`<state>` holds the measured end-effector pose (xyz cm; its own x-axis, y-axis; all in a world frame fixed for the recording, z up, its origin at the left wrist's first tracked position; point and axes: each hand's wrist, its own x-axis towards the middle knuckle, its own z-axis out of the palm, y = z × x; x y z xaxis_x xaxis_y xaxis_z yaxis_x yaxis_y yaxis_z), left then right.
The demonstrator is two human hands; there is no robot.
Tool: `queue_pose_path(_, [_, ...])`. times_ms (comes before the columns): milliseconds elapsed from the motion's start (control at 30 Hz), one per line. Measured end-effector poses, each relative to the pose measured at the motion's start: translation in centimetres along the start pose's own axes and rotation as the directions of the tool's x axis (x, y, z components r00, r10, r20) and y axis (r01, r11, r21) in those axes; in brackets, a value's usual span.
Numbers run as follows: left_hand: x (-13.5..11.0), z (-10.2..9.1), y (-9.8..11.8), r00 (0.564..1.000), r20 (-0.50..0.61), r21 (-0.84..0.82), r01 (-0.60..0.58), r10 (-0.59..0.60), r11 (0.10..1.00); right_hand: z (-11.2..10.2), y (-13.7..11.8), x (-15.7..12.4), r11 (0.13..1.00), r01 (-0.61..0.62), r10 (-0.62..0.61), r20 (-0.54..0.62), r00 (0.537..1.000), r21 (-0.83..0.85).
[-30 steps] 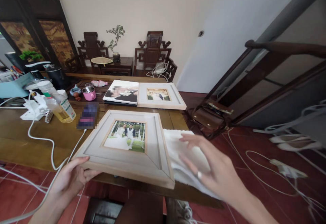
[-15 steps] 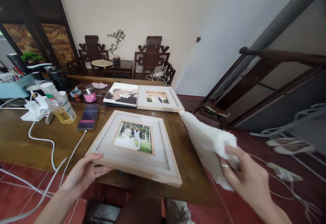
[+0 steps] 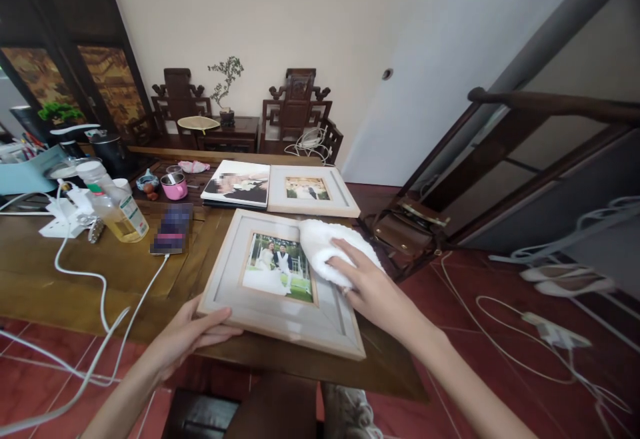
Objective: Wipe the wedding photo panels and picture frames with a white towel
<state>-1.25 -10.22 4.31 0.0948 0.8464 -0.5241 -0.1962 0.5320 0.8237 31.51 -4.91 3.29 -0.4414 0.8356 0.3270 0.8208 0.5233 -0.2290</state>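
A light wooden picture frame (image 3: 287,332) with a wedding photo inside rests at the near side of the brown table (image 3: 210,226). My left hand (image 3: 203,329) grips its near left corner, thumb on top and fingers beneath. In my right hand (image 3: 367,282) is a bunched white cloth (image 3: 333,242), pressed onto the frame's right part, just beside the photo. The cloth covers the frame's far right corner. Behind it lie a second framed photo (image 3: 345,199) and, to its left, a photo album (image 3: 235,182) with a picture on its cover.
A charging phone (image 3: 171,229), an oil-coloured bottle (image 3: 123,212), a white power strip (image 3: 65,216) and a pink cup (image 3: 173,186) stand on the left. White cables (image 3: 103,286) hang over the table's front edge. A dark wooden chair (image 3: 450,159) with a brown bag (image 3: 407,232) is at right.
My right hand has brought the white cloth leftward from beyond the table's right edge onto the frame. The held frame has shifted slightly right, my left hand with it.
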Motion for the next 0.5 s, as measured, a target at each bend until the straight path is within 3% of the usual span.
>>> queue_pose_path(67, [0.1,-0.9,0.5,0.997,0.06,0.246,-0.053,0.039,0.968,1.1,0.3,0.0,0.999,-0.032,0.032,0.039,0.999,-0.008])
queue_pose_path(100, [0.2,-1.3,0.9,0.995,0.056,0.399,-0.1,0.085,0.911,1.6,0.4,0.0,0.999,-0.039,0.039,0.052,0.998,-0.014])
queue_pose_path(167, [0.6,-1.8,1.7,0.968,-0.008,0.66,-0.184,0.251,0.728,2.4,0.5,-0.2,0.999,-0.033,0.034,0.054,0.998,-0.028])
queue_pose_path(233, [1.5,-1.6,2.4,0.891,-0.036,0.796,-0.248,0.452,0.552,2.9,0.5,-0.3,0.999,-0.01,0.011,0.035,0.999,-0.033])
queue_pose_path(300, [3.0,-0.9,2.9,0.79,0.061,0.823,-0.386,0.61,0.417,2.9,0.5,-0.5,1.0,0.021,-0.021,0.017,1.0,-0.023])
queue_pose_path(367, [5.1,-0.1,3.2,0.704,0.218,0.791,-0.534,0.676,0.3,2.7,0.6,-0.5,0.999,0.037,-0.037,-0.001,0.999,-0.003])
queue_pose_path(500, [8.7,0.5,3.2,0.602,0.382,0.732,-0.66,0.701,0.169,1.9,1.5,0.6,0.995,-0.101,0.103,-0.136,0.985,0.018])
